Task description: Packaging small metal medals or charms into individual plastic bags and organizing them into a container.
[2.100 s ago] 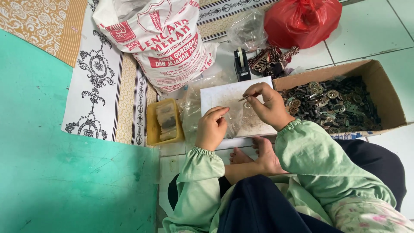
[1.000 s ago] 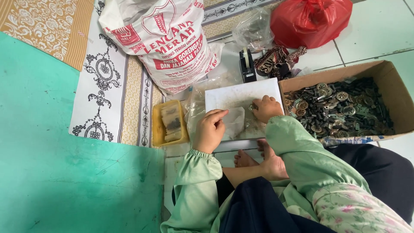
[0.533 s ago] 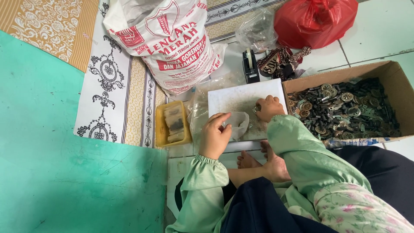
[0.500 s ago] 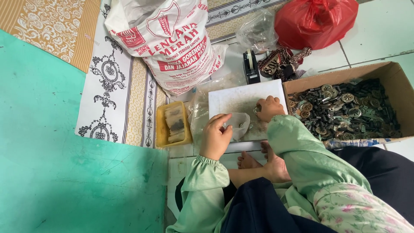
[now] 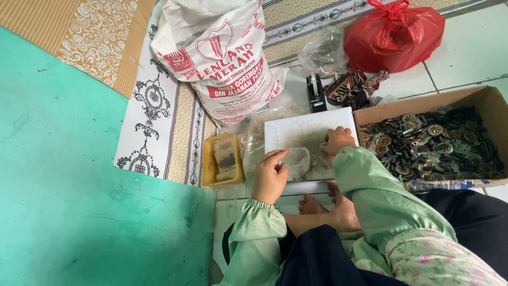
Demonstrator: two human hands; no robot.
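Note:
I sit on the floor in front of a white board (image 5: 296, 132). My left hand (image 5: 270, 177) pinches the edge of a small clear plastic bag (image 5: 299, 161) that lies on the board. My right hand (image 5: 337, 140) rests fist-like on the board's right side, its fingers closed around a small round metal part (image 5: 323, 144). An open cardboard box (image 5: 479, 98) full of dark metal parts stands just right of that hand.
A yellow tray (image 5: 210, 159) with small packets sits left of the board. Behind it stand a large printed white sack (image 5: 217, 58), a black tape dispenser (image 5: 316, 92), a clear bag and a red plastic bag (image 5: 394, 34). A green mat (image 5: 69, 185) covers the left.
My right hand came down from a raised position onto the board and closed over a small metal part. My left hand shifted to pinch the clear bag. The view moved slightly.

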